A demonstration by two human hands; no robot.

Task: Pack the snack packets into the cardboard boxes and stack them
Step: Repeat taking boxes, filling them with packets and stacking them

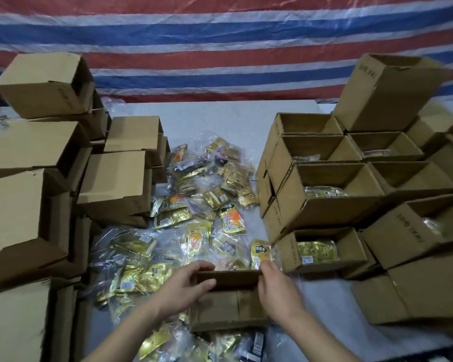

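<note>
Pale grey table surface (215,118), red-white-blue striped tarp (220,43) behind. Left hand (186,291) and right hand (277,291) gripping small open brown cardboard box (228,304), near edge. Gold foil snack packets (207,194) mid-table, hemmed by brown carton stacks (338,197) both sides.

Matt brown corrugated cardboard box (226,301) at six o'clock, plain and unprinted. Centre: snack packets (209,194) in glossy gold foil, sealed in clear crinkled plastic. Twelve o'clock, a woven striped tarpaulin (220,48), faint sheen. Table cover (215,116) looks pale, smooth.
</note>
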